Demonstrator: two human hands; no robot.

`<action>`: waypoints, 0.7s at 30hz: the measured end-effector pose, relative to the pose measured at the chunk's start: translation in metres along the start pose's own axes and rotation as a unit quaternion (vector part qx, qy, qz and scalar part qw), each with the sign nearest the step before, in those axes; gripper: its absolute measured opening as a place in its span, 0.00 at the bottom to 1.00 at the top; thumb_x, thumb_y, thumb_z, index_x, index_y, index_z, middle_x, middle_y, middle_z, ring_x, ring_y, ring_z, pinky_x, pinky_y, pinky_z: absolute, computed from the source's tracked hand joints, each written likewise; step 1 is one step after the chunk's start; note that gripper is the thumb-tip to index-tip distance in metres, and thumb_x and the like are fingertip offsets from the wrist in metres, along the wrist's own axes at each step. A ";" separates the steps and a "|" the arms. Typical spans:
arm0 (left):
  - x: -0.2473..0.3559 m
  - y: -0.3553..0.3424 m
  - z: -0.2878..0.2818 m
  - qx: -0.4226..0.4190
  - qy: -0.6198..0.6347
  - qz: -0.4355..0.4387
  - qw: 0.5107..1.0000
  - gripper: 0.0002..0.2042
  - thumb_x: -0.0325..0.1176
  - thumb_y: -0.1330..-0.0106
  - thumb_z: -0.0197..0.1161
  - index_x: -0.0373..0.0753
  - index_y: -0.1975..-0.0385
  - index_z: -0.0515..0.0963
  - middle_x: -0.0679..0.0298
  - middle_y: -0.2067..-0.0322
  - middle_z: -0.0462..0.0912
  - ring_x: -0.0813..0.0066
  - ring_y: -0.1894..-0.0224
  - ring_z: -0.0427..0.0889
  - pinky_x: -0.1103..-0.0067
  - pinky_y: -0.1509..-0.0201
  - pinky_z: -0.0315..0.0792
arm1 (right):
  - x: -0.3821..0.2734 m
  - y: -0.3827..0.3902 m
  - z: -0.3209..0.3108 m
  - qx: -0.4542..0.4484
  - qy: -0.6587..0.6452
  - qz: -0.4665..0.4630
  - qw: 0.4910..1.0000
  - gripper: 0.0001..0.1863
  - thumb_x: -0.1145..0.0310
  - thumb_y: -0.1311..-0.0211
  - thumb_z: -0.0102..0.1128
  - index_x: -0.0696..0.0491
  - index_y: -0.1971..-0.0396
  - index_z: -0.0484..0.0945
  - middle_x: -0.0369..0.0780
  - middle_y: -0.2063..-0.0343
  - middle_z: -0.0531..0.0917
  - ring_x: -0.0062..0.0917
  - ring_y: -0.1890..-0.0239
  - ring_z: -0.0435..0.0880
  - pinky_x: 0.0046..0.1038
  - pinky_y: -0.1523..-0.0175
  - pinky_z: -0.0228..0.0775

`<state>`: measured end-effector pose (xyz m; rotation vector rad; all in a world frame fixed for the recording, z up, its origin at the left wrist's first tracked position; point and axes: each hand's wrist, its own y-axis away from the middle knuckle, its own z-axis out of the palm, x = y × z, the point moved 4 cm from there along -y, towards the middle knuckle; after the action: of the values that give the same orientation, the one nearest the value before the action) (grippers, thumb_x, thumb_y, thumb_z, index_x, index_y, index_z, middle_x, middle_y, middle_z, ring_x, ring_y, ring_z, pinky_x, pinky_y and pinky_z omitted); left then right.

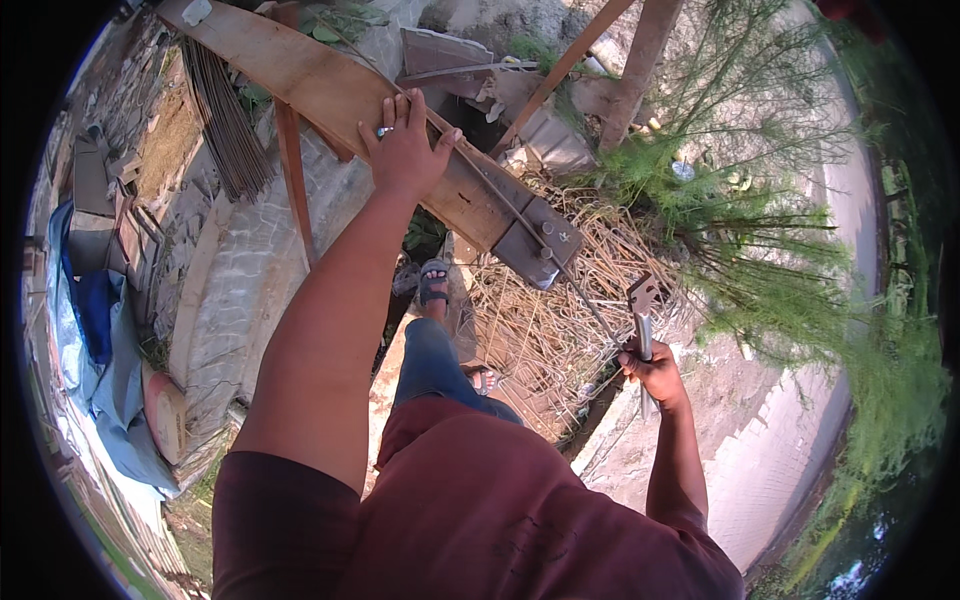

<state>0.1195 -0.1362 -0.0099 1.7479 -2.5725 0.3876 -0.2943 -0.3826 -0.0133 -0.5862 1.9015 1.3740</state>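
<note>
My left hand (408, 155) rests over a long wooden plank (300, 80), fingers closed over a thin steel rod (500, 200) lying along it. The rod crosses a dark metal plate (530, 250) with round pins at the plank's near right end and runs down to my right hand. My right hand (655, 372) is wrapped round a steel bar tool (642, 318) with a slotted head, held upright beside the rod's lower end.
A heap of cut rod pieces (600, 310) lies below the plank. A bundle of rods (220, 120) hangs at the upper left. Wooden posts (630, 70), a blue tarpaulin (95, 350), leafy branches (740, 260) and a pale wall (760, 460) surround me.
</note>
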 end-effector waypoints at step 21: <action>-0.004 0.005 -0.005 0.001 0.076 0.001 0.997 0.38 0.61 0.36 0.43 0.40 0.33 0.51 0.54 0.33 0.55 0.63 0.29 0.46 0.46 0.32 0.30 | 0.015 -0.010 -0.005 0.041 -0.004 -0.121 0.992 0.13 0.62 0.44 0.67 0.55 0.76 0.76 0.30 0.85 0.74 0.13 0.83 0.69 0.19 0.78 0.59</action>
<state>0.1161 -0.1299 -0.0060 1.6482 -2.4697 0.5019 -0.2981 -0.3896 -0.0302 -0.7421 1.8040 1.1375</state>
